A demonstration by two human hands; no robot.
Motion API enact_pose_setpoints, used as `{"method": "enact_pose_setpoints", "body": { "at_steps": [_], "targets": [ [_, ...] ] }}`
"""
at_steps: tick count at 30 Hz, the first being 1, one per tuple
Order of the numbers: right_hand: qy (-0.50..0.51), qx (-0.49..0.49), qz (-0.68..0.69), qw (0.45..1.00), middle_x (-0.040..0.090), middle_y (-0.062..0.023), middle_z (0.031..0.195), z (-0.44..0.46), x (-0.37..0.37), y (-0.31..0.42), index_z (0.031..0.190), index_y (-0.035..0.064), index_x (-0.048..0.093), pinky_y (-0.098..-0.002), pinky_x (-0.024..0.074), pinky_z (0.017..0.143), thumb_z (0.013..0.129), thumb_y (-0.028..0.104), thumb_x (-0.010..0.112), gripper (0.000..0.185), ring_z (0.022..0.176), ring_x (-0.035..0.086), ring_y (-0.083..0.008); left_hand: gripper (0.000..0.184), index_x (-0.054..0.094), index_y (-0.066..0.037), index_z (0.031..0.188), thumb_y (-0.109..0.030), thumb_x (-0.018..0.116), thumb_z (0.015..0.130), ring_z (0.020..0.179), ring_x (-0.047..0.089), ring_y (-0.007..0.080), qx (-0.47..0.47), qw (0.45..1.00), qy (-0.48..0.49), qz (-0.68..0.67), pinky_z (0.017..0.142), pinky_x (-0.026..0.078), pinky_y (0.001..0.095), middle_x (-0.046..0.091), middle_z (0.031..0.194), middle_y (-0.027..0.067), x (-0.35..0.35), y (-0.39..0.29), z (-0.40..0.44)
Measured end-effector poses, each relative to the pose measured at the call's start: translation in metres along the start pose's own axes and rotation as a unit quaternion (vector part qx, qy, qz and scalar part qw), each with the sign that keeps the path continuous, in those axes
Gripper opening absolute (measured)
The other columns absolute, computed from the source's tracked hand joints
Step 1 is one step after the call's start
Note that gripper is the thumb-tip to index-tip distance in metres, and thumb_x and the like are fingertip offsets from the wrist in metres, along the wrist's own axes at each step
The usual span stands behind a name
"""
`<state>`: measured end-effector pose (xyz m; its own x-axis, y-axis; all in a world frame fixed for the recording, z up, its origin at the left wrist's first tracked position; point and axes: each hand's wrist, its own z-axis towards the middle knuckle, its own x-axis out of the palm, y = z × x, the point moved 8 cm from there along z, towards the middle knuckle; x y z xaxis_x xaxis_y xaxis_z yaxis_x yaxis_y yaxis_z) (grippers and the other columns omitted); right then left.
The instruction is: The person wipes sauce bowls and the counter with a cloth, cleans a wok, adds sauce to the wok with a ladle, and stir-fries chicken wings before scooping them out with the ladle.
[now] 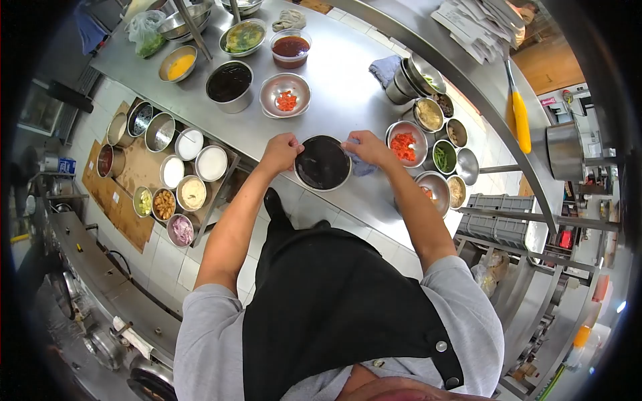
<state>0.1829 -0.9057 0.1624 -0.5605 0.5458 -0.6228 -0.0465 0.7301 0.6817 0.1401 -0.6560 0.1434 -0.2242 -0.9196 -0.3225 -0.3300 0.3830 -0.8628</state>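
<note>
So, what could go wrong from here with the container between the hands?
The container overlaps the near edge of the counter in this view; its dark contents might spill. The left hand and right hand seem to pinch only its rim, so it could slip. The cloth beside it might snag under its base.

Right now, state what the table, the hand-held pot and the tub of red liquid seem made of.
Table: likely satin stainless steel; soft glare. Pot: probably shiny metal; silvery rim. Tub: apparently glossy clear plastic; red shows through its wall.
</note>
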Motion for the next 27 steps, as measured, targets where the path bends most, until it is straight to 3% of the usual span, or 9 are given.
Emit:
{"method": "enact_pose_setpoints", "body": {
  "at_steps": [3, 8, 12, 13, 20, 21, 23, 27],
  "targets": [
    [-0.036, 0.053, 0.071, 0.995, 0.067, -0.0187, 0.077, -0.032, 0.013, -0.026, 0.095, -0.0005, 0.071, -0.0436, 0.0505, 0.072, 0.092, 0.039, 0.071, 0.040, 0.072, 0.062, -0.0291, 0.022, 0.058, -0.002, 0.080, -0.012, 0.071, 0.096, 0.046, 0.055, 0.0147, -0.012, 0.998, -0.033, -0.045, 0.043, 0.047, 0.0331, 0.058, 0.065, 0.0044, 0.006, 0.008, -0.009],
    [-0.179, 0.072, 0.116, 0.974, 0.064, -0.0228, 0.075, -0.070, 0.038, -0.049, 0.085, -0.0038, 0.065, -0.0461, 0.0476, 0.068, 0.091, 0.036, 0.071, 0.041, 0.068, 0.060, -0.0319, 0.022, 0.059, -0.002, 0.081, -0.012, 0.069, 0.098, 0.046, 0.053, 0.0139, -0.034, 0.990, -0.080, -0.111, 0.043, 0.047, 0.0321, 0.059, 0.066, 0.0044, 0.021, 0.016, -0.033],
    [-0.217, 0.078, 0.100, 0.968, 0.062, -0.0239, 0.073, -0.097, 0.053, -0.040, 0.086, -0.0052, 0.063, -0.0472, 0.0455, 0.067, 0.091, 0.034, 0.071, 0.040, 0.067, 0.058, -0.0318, 0.023, 0.058, -0.003, 0.081, -0.014, 0.066, 0.100, 0.047, 0.052, 0.0136, -0.063, 0.976, -0.128, -0.167, 0.045, 0.048, 0.0303, 0.058, 0.065, 0.0041, 0.033, 0.021, -0.060],
    [-0.240, 0.080, 0.150, 0.956, 0.061, -0.0238, 0.073, -0.100, 0.060, -0.046, 0.084, -0.0056, 0.062, -0.0473, 0.0450, 0.066, 0.091, 0.033, 0.071, 0.040, 0.066, 0.057, -0.0314, 0.023, 0.058, -0.003, 0.081, -0.014, 0.066, 0.100, 0.047, 0.052, 0.0136, -0.063, 0.976, -0.130, -0.165, 0.045, 0.048, 0.0303, 0.058, 0.065, 0.0041, 0.037, 0.021, -0.067],
    [-0.283, 0.101, 0.256, 0.919, 0.062, -0.0249, 0.075, -0.123, 0.086, -0.045, 0.083, -0.0057, 0.062, -0.0482, 0.0450, 0.067, 0.091, 0.032, 0.071, 0.040, 0.070, 0.059, -0.0322, 0.022, 0.056, -0.003, 0.083, -0.012, 0.061, 0.103, 0.059, 0.065, 0.0187, -0.118, 0.921, -0.129, -0.347, 0.056, 0.060, 0.0312, 0.061, 0.076, 0.0083, 0.082, 0.044, -0.101],
    [-0.283, 0.101, 0.259, 0.918, 0.062, -0.0249, 0.075, -0.121, 0.086, -0.048, 0.083, -0.0057, 0.062, -0.0482, 0.0450, 0.067, 0.091, 0.032, 0.071, 0.040, 0.070, 0.059, -0.0322, 0.022, 0.056, -0.002, 0.084, -0.011, 0.061, 0.103, 0.060, 0.067, 0.0196, -0.125, 0.906, -0.129, -0.382, 0.057, 0.060, 0.0305, 0.063, 0.077, 0.0092, 0.089, 0.044, -0.106],
    [-0.297, 0.093, 0.154, 0.938, 0.064, -0.0131, 0.073, -0.113, 0.073, -0.059, 0.085, -0.0038, 0.065, -0.0405, 0.0468, 0.063, 0.093, 0.030, 0.073, 0.036, 0.067, 0.055, -0.0181, 0.019, 0.056, 0.000, 0.088, -0.011, 0.060, 0.103, 0.066, 0.071, 0.0232, -0.127, 0.899, -0.119, -0.402, 0.060, 0.061, 0.0317, 0.064, 0.078, 0.0110, 0.100, 0.048, -0.113],
    [-0.238, 0.071, 0.080, 0.965, 0.064, -0.0146, 0.073, -0.093, 0.030, -0.055, 0.087, -0.0039, 0.066, -0.0403, 0.0481, 0.065, 0.092, 0.033, 0.073, 0.038, 0.067, 0.056, -0.0203, 0.027, 0.055, -0.003, 0.089, -0.024, 0.065, 0.102, 0.073, 0.072, 0.0259, -0.164, 0.899, -0.017, -0.405, 0.064, 0.062, 0.0362, 0.063, 0.081, 0.0096, 0.116, 0.043, -0.129]
  ]
}}
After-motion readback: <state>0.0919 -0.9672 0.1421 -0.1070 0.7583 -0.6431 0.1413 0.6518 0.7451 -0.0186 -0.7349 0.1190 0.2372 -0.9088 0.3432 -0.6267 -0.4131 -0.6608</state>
